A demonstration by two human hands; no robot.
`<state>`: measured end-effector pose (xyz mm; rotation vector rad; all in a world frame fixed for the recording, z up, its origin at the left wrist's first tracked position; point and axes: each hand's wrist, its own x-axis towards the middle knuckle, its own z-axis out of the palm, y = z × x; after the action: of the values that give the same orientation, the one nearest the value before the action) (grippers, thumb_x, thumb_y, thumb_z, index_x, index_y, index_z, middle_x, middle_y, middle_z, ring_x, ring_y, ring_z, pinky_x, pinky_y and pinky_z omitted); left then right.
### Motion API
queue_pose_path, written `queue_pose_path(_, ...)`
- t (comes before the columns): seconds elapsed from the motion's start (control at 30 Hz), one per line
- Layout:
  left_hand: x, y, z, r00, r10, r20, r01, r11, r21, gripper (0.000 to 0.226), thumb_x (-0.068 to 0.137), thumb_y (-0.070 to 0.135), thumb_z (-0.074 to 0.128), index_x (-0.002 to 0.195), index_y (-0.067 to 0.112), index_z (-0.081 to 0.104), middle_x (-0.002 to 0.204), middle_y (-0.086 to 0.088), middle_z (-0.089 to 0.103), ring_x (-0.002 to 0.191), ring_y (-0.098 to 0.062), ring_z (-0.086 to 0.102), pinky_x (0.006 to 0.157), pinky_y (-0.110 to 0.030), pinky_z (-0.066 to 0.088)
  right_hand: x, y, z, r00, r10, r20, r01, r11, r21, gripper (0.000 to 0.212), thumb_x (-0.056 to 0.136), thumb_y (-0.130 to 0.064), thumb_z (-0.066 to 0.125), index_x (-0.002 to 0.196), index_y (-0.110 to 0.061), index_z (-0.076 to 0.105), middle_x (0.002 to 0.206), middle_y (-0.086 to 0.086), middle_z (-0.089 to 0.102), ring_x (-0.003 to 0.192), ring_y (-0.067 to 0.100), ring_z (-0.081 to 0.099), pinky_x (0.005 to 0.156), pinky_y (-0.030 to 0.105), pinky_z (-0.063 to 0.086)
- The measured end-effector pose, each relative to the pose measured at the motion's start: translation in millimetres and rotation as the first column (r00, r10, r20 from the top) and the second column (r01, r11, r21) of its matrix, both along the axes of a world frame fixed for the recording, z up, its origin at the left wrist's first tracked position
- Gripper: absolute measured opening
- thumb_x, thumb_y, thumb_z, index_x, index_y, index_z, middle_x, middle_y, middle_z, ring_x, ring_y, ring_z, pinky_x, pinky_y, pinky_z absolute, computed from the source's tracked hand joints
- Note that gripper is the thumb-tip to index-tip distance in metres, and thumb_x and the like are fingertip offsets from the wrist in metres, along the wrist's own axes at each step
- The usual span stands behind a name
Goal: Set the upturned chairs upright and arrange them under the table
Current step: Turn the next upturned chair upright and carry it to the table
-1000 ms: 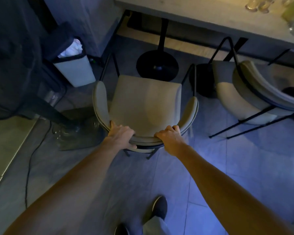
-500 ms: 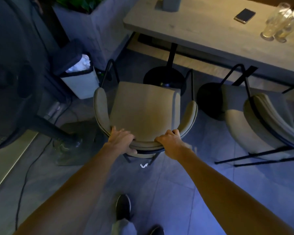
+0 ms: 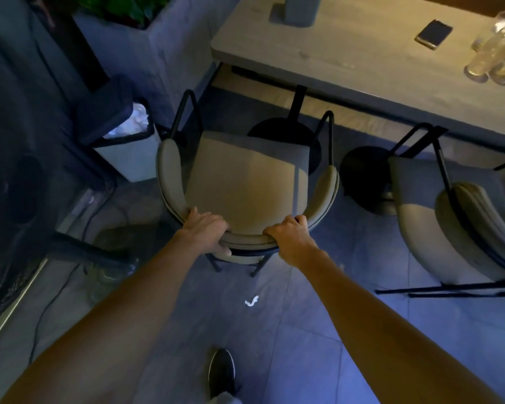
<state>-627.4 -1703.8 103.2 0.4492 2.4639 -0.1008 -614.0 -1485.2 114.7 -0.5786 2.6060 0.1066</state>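
Both bare arms reach forward toward twelve o'clock, nearly straight. The left hand (image 3: 206,230) curls palm-down at about eleven o'clock, thumb tucked beneath; the right hand (image 3: 292,237) is clenched knuckles-up at about one o'clock, near it but apart.

- Both forearms are bare right down to the wrists, with no sleeve edge showing in the head view
- The left hand (image 3: 206,231) wears no glove, ring or watch that can be made out in the dim light
- The right hand (image 3: 292,239) is likewise bare, with no band at the wrist
- One foot wears a dark, low-cut shoe (image 3: 222,371) with a rounded toe
- Below the shoe a pale grey trouser leg (image 3: 223,399) shows at the frame's bottom edge
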Motion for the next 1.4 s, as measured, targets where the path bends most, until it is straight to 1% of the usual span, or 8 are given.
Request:
queue_pose_path(0.2, -37, -15, 0, 0.999, -0.017, 0.029, 0.018, 0.999, -0.028, 0.062, 0.077, 0.066, 0.066, 0.13, 0.033, 0.059, 0.122, 0.002, 0.058, 0.118, -0.025, 0.05, 0.1, -0.05, 0.031, -29, -16, -1, 0.999, -0.045, -0.005, 0.045, 0.999, -0.022, 0.039, 0.092, -0.015, 0.062, 0.125, -0.034, 0.058, 0.116, -0.001, 0.063, 0.117, 0.025, 0.044, 0.107, 0.042, 0.025)
queue_pose_path(0.4, -62, -35, 1, 0.998, -0.048, 0.05, 0.051, 0.997, -0.066, 0.054, 0.078, 0.069, 0.064, 0.12, 0.036, 0.063, 0.109, 0.004, 0.054, 0.111, -0.024, 0.05, 0.096, -0.049, 0.033, -45, -36, -10, 0.999, -0.041, -0.031, 0.04, 0.999, -0.03, 0.041, 0.087, -0.013, 0.065, 0.122, -0.033, 0.059, 0.11, -0.002, 0.065, 0.111, 0.023, 0.047, 0.102, 0.042, 0.026)
queue_pose_path(0.83, -66, -47, 0, 0.998, -0.059, -0.019, 0.058, 0.997, -0.049, 0.056, 0.076, 0.067, 0.067, 0.122, 0.034, 0.062, 0.113, 0.004, 0.059, 0.11, -0.023, 0.053, 0.09, -0.043, 0.033, -49, -48, -16, 0.996, -0.049, -0.076, 0.046, 0.998, -0.043, 0.038, 0.088, -0.015, 0.064, 0.121, -0.032, 0.058, 0.107, -0.006, 0.065, 0.108, 0.023, 0.049, 0.101, 0.044, 0.028)
queue_pose_path(0.9, -59, -44, 3, 0.997, -0.029, -0.065, 0.026, 0.999, -0.048, 0.053, 0.077, 0.063, 0.069, 0.12, 0.032, 0.063, 0.116, 0.001, 0.061, 0.112, -0.025, 0.053, 0.093, -0.043, 0.032, -48, -50, -14, 0.996, -0.066, -0.062, 0.064, 0.997, -0.041, 0.037, 0.089, -0.015, 0.063, 0.122, -0.032, 0.058, 0.109, -0.004, 0.065, 0.109, 0.024, 0.049, 0.103, 0.045, 0.028)
queue_pose_path(1.0, -38, -30, 9, 0.991, 0.012, -0.135, -0.018, 0.999, -0.045, 0.052, 0.084, 0.051, 0.068, 0.129, 0.027, 0.055, 0.124, -0.002, 0.06, 0.119, -0.027, 0.05, 0.104, -0.047, 0.029, -40, -54, -12, 0.994, -0.087, -0.066, 0.085, 0.996, -0.037, 0.038, 0.087, -0.017, 0.063, 0.123, -0.026, 0.057, 0.112, 0.0, 0.064, 0.111, 0.025, 0.051, 0.107, 0.045, 0.028)
queue_pose_path(1.17, 5, 5, 24, 0.968, 0.042, -0.246, -0.037, 0.999, 0.025, 0.049, 0.093, 0.047, 0.057, 0.132, 0.02, 0.047, 0.13, -0.006, 0.055, 0.124, -0.031, 0.048, 0.108, -0.053, 0.029, -12, -53, 9, 0.989, -0.11, -0.098, 0.098, 0.988, -0.123, 0.052, 0.083, -0.016, 0.066, 0.132, -0.018, 0.051, 0.13, 0.005, 0.057, 0.124, 0.028, 0.047, 0.112, 0.043, 0.03)
queue_pose_path(1.27, 26, 23, 46, 0.955, 0.082, -0.286, -0.047, 0.991, 0.129, 0.043, 0.095, 0.04, 0.055, 0.132, 0.018, 0.049, 0.127, -0.009, 0.053, 0.119, -0.033, 0.05, 0.098, -0.047, 0.039, 9, -41, 42, 0.984, -0.151, -0.094, 0.134, 0.977, -0.166, 0.054, 0.086, -0.011, 0.058, 0.138, -0.018, 0.047, 0.132, 0.006, 0.055, 0.125, 0.029, 0.045, 0.105, 0.041, 0.037)
queue_pose_path(1.4, 59, 65, 90, 0.937, 0.038, -0.347, 0.05, 0.969, 0.24, 0.039, 0.095, 0.035, 0.053, 0.131, 0.019, 0.049, 0.12, -0.01, 0.054, 0.113, -0.034, 0.054, 0.088, -0.044, 0.043, 61, 4, 94, 0.963, -0.215, -0.16, 0.19, 0.969, -0.159, 0.052, 0.092, -0.016, 0.053, 0.142, -0.019, 0.043, 0.14, 0.008, 0.049, 0.127, 0.032, 0.041, 0.1, 0.042, 0.036)
